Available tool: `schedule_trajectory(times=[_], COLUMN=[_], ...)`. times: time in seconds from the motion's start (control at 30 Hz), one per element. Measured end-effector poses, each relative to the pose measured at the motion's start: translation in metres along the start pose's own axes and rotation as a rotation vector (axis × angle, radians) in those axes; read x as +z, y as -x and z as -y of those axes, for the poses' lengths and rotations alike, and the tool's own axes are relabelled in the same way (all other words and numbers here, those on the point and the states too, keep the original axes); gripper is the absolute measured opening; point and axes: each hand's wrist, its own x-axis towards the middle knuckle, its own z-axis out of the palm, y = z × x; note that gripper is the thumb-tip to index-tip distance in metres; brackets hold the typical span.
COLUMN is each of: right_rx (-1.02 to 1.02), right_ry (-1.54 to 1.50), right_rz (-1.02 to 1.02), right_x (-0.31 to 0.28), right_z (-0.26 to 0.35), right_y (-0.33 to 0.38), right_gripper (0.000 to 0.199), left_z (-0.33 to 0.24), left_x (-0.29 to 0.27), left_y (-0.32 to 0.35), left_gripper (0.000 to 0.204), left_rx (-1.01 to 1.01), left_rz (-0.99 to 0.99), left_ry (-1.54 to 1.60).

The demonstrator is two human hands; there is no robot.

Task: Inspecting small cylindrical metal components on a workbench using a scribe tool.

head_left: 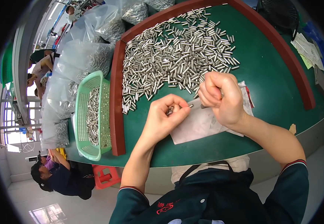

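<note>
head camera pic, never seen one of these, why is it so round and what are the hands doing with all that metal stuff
The picture comes from a wide fisheye camera worn on a person's head and looking down, so straight edges bend near the rim. No machine here: the two bare hands belong to the wearer. The left hand pinches a few small metal pins. The right hand is closed in a fist just above a white paper sheet. Both are over a green table with a red-brown raised border. A big heap of loose metal pins lies on it. Left of the border stands a green plastic basket holding more pins, beside clear bags of pins.
</note>
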Motion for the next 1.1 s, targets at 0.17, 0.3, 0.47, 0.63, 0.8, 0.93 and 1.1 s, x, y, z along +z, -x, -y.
schedule_trajectory(times=[0.17, 0.3, 0.47, 0.63, 0.8, 0.93, 1.1], right_rx=[0.030, 0.051, 0.068, 0.062, 0.057, 0.054, 0.057], right_ry=[0.033, 0.052, 0.033, 0.041, 0.044, 0.043, 0.048], right_rz=[-0.004, -0.023, -0.026, -0.021, -0.025, -0.031, -0.033], right_x=[-0.001, -0.001, -0.002, -0.002, -0.001, -0.001, 0.000], right_z=[-0.005, -0.004, -0.004, -0.004, -0.005, -0.004, -0.004], right_y=[0.000, 0.001, -0.001, -0.001, -0.001, -0.001, -0.003], right_gripper=[0.034, 0.035, 0.036, 0.036, 0.035, 0.035, 0.035], left_z=[0.017, 0.027, 0.023, 0.025, 0.024, 0.026, 0.033], left_x=[-0.028, -0.030, -0.029, -0.033, -0.019, -0.006, -0.009], left_y=[-0.007, -0.013, -0.013, -0.016, -0.024, -0.027, -0.029], left_gripper=[0.007, 0.018, 0.018, 0.028, 0.017, 0.012, 0.015], left_rx=[-0.106, -0.134, -0.150, -0.115, 0.058, 0.202, 0.308], left_rz=[0.155, 0.151, 0.114, -0.053, -0.348, -0.389, -0.394], left_ry=[0.988, 1.079, 1.066, 0.931, 0.029, -0.571, -0.743])
